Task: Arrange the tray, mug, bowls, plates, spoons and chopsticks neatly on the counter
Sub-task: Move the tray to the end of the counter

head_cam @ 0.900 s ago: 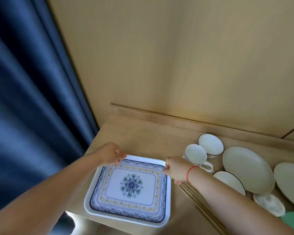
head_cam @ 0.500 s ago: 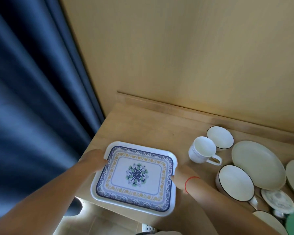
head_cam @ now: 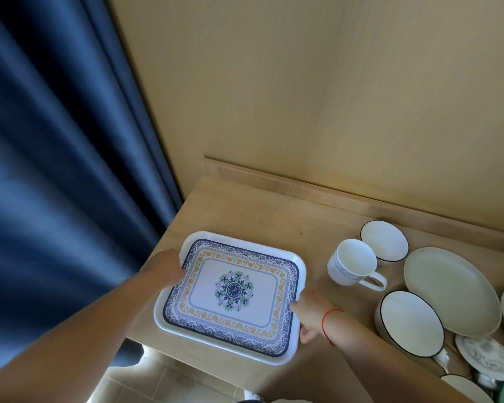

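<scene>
The left hand (head_cam: 161, 274) and right hand (head_cam: 311, 312) have left the far corners of the tray (head_cam: 230, 295) and now grip its left and right sides, the right fingers tucked under the rim. The tray sits farther onto the counter (head_cam: 245, 205), slightly turned, with less of it overhanging the near edge.

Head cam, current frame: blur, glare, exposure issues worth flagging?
Head view: curtain smeared and soft at left; tray and mug reasonably sharp; light warm and diffuse, no glare on the tray, only faint shadows; floor patch below the counter edge is overexposed.
</scene>
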